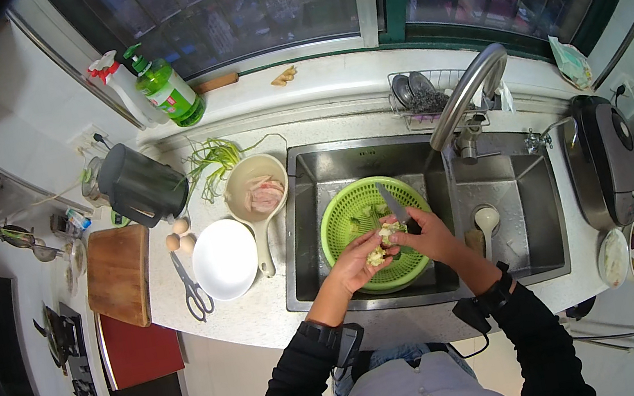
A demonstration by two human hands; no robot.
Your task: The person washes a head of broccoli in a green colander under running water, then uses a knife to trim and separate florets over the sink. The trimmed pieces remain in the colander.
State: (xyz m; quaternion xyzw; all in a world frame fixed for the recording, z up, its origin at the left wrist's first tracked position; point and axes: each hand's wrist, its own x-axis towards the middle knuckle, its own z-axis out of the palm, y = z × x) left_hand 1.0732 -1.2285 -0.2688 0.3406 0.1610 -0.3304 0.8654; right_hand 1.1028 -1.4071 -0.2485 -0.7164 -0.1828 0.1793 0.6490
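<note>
Above a green plastic colander [330,221] in the steel sink's left basin, my left hand [355,263] holds pale florets [376,257] that look like cauliflower. My right hand [434,235] grips a small knife [394,203], its blade pointing up and away from me. Between the fingertips of both hands is another pale floret [390,230], close to the knife's handle end. Green pieces [367,219] lie inside the colander, partly hidden by my hands. The knife's handle is covered by my right hand.
The faucet [470,86] arches over the sink's divider. A ladle [487,221] rests in the right basin. Left of the sink are a pan of raw meat [263,194], a white bowl [225,259], scissors [192,292], eggs [179,237] and a wooden cutting board [118,276].
</note>
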